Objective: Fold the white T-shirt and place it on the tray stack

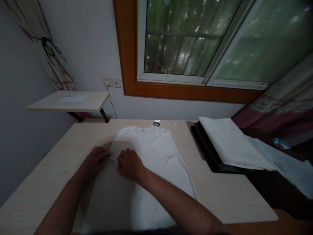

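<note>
Because the white shirt (151, 202) looked like thin knit cloth, it would probably have handled as light, soft and limp, neither fragile nor slippery, though apt to wrinkle if dragged. Its sleeve edges and side seams seemed the best places to take hold, with a small pinch from each hand rather than a single grip in the middle. It lay flat on the bench (225, 199), neckline (144, 131) at the far end, its lower part passing beneath the right forearm (176, 199). The left hand (97, 159) was at the shirt's left border, fingers drawn narrow on the left-side sleeve (113, 159); the right hand (130, 165), just beside it, lay over the cloth with curled fingers, apparently pinching that same edge. The other sleeve (162, 147) lay folded inward, apart from both hands.
</note>
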A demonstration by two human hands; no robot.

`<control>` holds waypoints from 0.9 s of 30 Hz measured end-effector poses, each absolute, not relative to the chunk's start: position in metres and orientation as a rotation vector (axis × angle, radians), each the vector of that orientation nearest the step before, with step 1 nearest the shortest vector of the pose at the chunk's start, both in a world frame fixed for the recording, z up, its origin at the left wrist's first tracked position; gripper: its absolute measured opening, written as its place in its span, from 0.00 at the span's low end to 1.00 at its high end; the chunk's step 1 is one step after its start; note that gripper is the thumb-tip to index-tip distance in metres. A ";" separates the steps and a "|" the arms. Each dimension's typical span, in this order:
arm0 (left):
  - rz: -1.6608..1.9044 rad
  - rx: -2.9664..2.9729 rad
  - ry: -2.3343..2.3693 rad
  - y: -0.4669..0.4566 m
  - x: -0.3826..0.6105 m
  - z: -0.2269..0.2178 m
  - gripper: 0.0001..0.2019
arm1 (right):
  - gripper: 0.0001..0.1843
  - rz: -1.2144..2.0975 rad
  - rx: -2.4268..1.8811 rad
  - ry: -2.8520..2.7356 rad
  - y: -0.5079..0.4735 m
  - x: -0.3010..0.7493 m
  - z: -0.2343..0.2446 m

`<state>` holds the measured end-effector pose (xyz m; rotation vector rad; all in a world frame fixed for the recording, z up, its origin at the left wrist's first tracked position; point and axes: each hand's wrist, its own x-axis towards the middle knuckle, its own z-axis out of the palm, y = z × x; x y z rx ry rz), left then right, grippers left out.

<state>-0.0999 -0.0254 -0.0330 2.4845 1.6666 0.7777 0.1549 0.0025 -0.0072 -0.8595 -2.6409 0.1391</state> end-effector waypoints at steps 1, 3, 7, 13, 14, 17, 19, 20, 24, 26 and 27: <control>0.778 2.495 1.658 -0.026 -0.100 -0.033 0.16 | 0.08 0.138 -0.850 -2.657 0.002 0.156 -0.008; 0.785 2.517 1.641 -0.026 -0.100 -0.031 0.15 | 0.08 0.153 -0.834 -2.674 0.002 0.159 -0.008; 0.783 2.553 1.639 -0.027 -0.096 -0.026 0.10 | 0.09 0.236 -0.838 -2.628 0.013 0.180 -0.005; 0.842 2.580 1.679 -0.028 -0.087 -0.023 0.14 | 0.17 0.207 -1.139 -2.320 0.052 0.254 0.002; 0.869 2.586 1.682 -0.027 -0.084 -0.022 0.15 | 0.19 0.182 -1.188 -2.285 0.058 0.269 0.001; 0.889 2.590 1.707 -0.022 -0.067 -0.020 0.19 | 0.24 0.083 -1.303 -2.250 0.073 0.308 -0.007; 0.840 2.597 1.730 -0.013 -0.052 -0.021 0.22 | 0.26 0.002 -1.365 -2.264 0.079 0.329 -0.017; 0.801 2.604 1.743 -0.008 -0.044 -0.022 0.23 | 0.26 -0.030 -1.392 -2.285 0.080 0.336 -0.022; 0.607 2.621 1.873 0.015 -0.011 -0.036 0.27 | 0.29 -0.074 -1.510 -2.377 0.077 0.351 -0.041; 0.466 2.609 1.960 0.022 0.001 -0.044 0.29 | 0.30 -0.076 -1.560 -2.403 0.075 0.352 -0.047; 0.408 2.601 2.000 0.024 0.005 -0.047 0.30 | 0.31 -0.081 -1.576 -2.411 0.075 0.352 -0.049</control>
